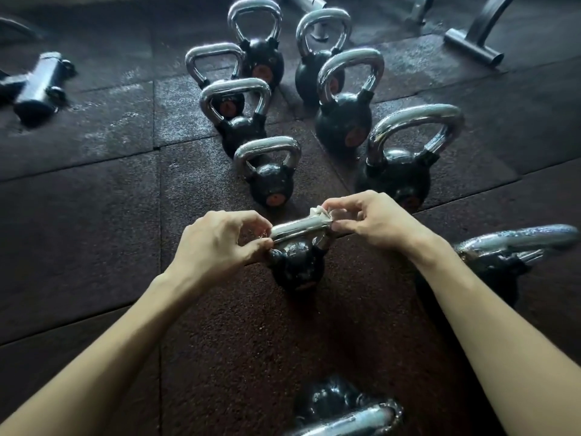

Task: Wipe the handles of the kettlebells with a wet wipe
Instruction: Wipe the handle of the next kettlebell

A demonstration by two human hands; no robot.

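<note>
Chrome handle (295, 227) of the kettlebell (298, 269) spans both hands. The right hand (371, 221) pinches a white wipe (318, 213) onto the handle's right end, and the left hand (220, 243) pinches its left end. More bells (270, 184) stand beyond this kettlebell on the rubber floor (94, 215).

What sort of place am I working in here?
Most likely a gym's free-weight area. Chrome-handled kettlebells stand clustered on dark rubber floor tiles, and steel equipment feet show at the far edge. The left hand grips one handle; the right hand pinches a wet wipe on it.
</note>
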